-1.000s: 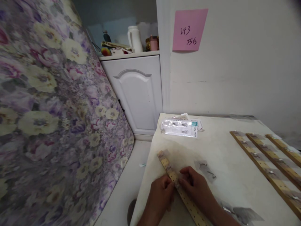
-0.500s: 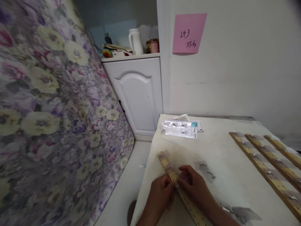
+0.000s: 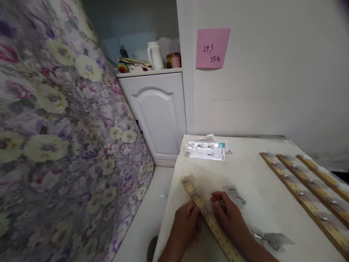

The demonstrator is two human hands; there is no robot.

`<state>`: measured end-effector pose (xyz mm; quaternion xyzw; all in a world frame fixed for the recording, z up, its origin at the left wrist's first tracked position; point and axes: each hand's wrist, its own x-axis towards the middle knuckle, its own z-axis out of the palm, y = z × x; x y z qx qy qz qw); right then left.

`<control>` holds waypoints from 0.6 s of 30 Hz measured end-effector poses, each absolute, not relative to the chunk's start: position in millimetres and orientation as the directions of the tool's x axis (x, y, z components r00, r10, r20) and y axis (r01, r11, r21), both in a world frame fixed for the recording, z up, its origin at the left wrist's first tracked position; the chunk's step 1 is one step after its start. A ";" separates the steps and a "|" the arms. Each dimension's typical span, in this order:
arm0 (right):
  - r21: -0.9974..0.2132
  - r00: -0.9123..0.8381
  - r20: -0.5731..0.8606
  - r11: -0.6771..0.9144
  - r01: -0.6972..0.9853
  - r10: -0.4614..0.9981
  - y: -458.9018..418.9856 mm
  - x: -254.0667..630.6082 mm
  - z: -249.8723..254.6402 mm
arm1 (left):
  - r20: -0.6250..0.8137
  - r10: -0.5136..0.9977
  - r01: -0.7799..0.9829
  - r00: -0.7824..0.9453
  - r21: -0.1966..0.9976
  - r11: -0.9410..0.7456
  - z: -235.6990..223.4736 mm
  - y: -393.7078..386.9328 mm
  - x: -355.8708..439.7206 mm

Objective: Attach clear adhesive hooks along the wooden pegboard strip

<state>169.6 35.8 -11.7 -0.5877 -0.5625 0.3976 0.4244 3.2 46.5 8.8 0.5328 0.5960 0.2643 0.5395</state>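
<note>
A long, narrow wooden strip (image 3: 217, 230) with rows of small holes lies at a slant on the table. Clear plastic pieces are fixed across its far part. My left hand (image 3: 186, 218) is closed, thumb and forefinger pinched at the strip's left edge. On the other side, my right hand (image 3: 228, 214) rests close to the strip, its bent fingers apart and nothing visible between them. Just beyond the right hand lies a clear packet with small metal hooks (image 3: 236, 195). Another clear packet with metal pieces (image 3: 272, 240) sits by my right forearm.
Three similar wooden strips (image 3: 302, 194) with clear pieces and metal hooks lie along the table's right side. Blister packs (image 3: 205, 150) lie at the far left corner of the table (image 3: 245, 167). A floral curtain (image 3: 81, 145) hangs at left, beside a white cabinet (image 3: 156, 120).
My right hand has drawn slightly away from the strip, its fingers parting. The left hand stays at the strip's edge. The whole view has shifted a little.
</note>
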 end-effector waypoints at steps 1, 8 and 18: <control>-0.948 0.059 0.009 -0.010 0.319 0.998 34.1 170.5 -13.0 | -0.359 0.921 0.354 0.150 0.889 0.289 9.2 46.4 3.1; -0.885 0.052 0.122 0.085 0.458 0.991 30.6 172.0 -5.5 | -0.342 0.929 0.373 0.143 0.888 0.270 14.3 45.2 1.9; -0.688 0.254 0.207 -0.044 0.725 0.945 21.4 245.1 6.1 | -0.160 0.980 0.534 0.122 0.842 0.071 31.8 42.3 -4.6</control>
